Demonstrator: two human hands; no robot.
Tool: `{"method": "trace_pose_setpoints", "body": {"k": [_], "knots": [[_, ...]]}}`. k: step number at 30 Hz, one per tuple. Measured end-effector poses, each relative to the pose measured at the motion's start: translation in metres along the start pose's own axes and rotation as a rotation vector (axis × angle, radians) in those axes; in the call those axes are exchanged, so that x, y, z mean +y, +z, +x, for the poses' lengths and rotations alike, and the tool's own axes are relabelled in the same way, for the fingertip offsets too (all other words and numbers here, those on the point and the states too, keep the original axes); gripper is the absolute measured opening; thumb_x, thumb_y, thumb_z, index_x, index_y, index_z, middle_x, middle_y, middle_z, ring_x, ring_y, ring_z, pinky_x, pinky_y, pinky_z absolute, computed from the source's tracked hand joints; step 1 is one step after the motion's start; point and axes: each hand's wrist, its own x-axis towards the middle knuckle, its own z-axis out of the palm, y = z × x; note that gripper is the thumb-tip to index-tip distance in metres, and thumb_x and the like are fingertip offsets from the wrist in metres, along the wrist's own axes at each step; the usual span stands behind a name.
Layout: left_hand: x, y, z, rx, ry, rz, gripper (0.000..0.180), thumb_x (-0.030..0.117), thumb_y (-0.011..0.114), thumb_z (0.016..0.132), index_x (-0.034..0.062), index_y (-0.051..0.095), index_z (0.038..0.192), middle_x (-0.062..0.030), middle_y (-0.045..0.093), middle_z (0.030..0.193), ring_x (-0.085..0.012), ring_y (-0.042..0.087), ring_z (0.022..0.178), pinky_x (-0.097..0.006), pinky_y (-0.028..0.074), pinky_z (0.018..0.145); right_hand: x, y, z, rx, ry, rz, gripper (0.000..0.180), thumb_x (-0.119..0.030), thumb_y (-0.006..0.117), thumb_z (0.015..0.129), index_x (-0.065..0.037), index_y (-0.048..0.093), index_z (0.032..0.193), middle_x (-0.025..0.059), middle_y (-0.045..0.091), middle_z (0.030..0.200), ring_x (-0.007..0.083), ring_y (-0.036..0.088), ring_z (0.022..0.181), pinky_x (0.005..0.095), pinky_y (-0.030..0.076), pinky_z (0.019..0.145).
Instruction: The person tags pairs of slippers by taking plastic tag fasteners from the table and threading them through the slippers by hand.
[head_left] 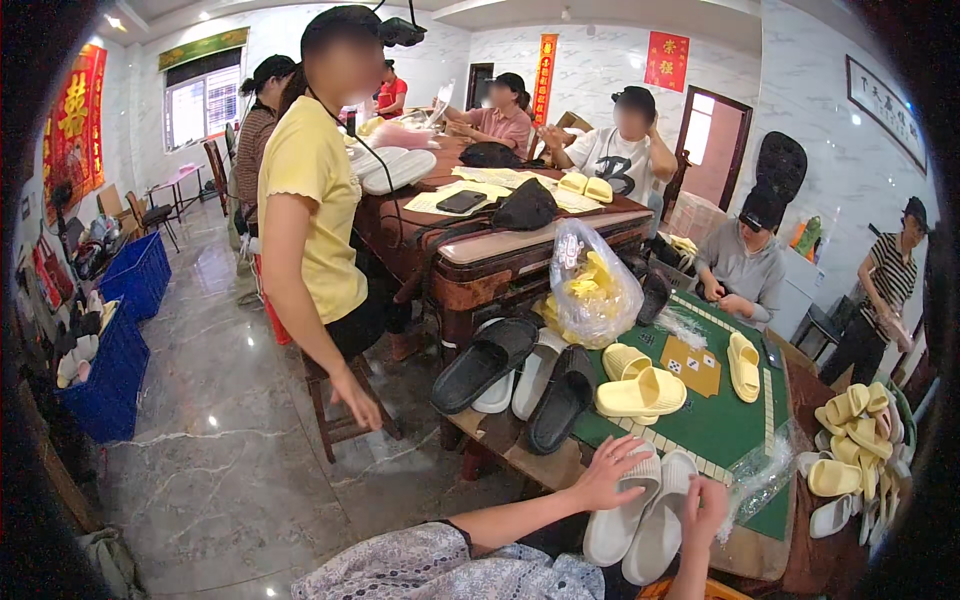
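White slippers (640,515) lie on a green table mat (720,425) — beside yellow slippers (640,392) and black slippers (484,362).

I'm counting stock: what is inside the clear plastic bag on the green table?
The clear plastic bag holds yellow slide sandals, bunched together. How many cannot be told: the crinkled plastic and glare hide those at the back and bottom. More yellow sandals lie outside it on the green table.

I see bare green table top (722,425) open ahead of my hands — hemmed by yellow slippers (640,392) in front, black slippers (484,362) to the left, a slipper heap (855,440) right, and a stuffed plastic bag (592,285) beyond.
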Motion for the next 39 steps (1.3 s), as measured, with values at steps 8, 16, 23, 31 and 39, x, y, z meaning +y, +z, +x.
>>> {"method": "trace_pose_setpoints", "body": {"k": [8, 16, 23, 31, 39], "knots": [[-0.006, -0.004, -0.001, -0.014, 0.004, -0.357, 0.034, 0.017, 0.068, 0.082, 0.0055, 0.064, 0.113, -0.0087, 0.061, 0.11, -0.0266, 0.051, 0.108, -0.04, 0.039, 0.098, -0.041, 0.047, -0.004, -0.236, 0.001, 0.027, 0.011, -0.015, 0.063, 0.084, -0.004, 0.066, 0.083, 0.0136, 0.064, 0.076, 0.0314, 0.062, 0.068, 0.0395, 0.048, 0.061], [-0.024, 0.002, -0.005, 0.023, -0.04, -0.51, 0.015, 0.013, 0.067, 0.083, 0.0051, 0.069, 0.096, -0.0056, 0.065, 0.094, -0.0222, 0.055, 0.096, -0.035, 0.042, 0.089, -0.04, 0.056, -0.006, -0.189, -0.016, 0.041, 0.011, -0.015, 0.066, 0.082, -0.004, 0.068, 0.084, 0.0133, 0.064, 0.073, 0.0301, 0.062, 0.064, 0.0379, 0.048, 0.058], [-0.031, -0.003, -0.014, 0.177, -0.375, -0.7, 0.012, 0.011, 0.06, 0.09, 0.0009, 0.064, 0.096, -0.0043, 0.063, 0.095, -0.0152, 0.056, 0.095, -0.028, 0.044, 0.084, -0.053, 0.031, -0.005, -0.167, 0.094, 0.101, 0.007, -0.013, 0.069, 0.079, -0.007, 0.068, 0.079, 0.0087, 0.06, 0.066, 0.0252, 0.059, 0.059, 0.0356, 0.046, 0.055], [0.002, -0.088, 0.023, 0.467, -0.467, -0.88, 0.017, 0.016, 0.046, 0.1, 0.0034, 0.057, 0.1, -0.0055, 0.065, 0.096, -0.011, 0.056, 0.086, -0.025, 0.044, 0.08, -0.059, -0.015, 0.003, -0.045, -0.03, 0.083, 0.004, -0.005, 0.068, 0.078, -0.006, 0.066, 0.082, 0.0077, 0.056, 0.066, 0.0224, 0.053, 0.06, 0.0335, 0.042, 0.056], [0.009, -0.147, 0.027, 0.639, -0.456, -1.113, 0.014, 0.019, 0.044, 0.101, 0.0067, 0.052, 0.101, -0.0038, 0.061, 0.079, -0.0099, 0.056, 0.072, -0.024, 0.043, 0.068, -0.043, -0.06, -0.01, -0.419, 0.16, 0.263, 0.017, -0.003, 0.072, 0.073, -0.003, 0.066, 0.089, 0.009, 0.061, 0.077, 0.0199, 0.059, 0.072, 0.0303, 0.045, 0.069]]}}
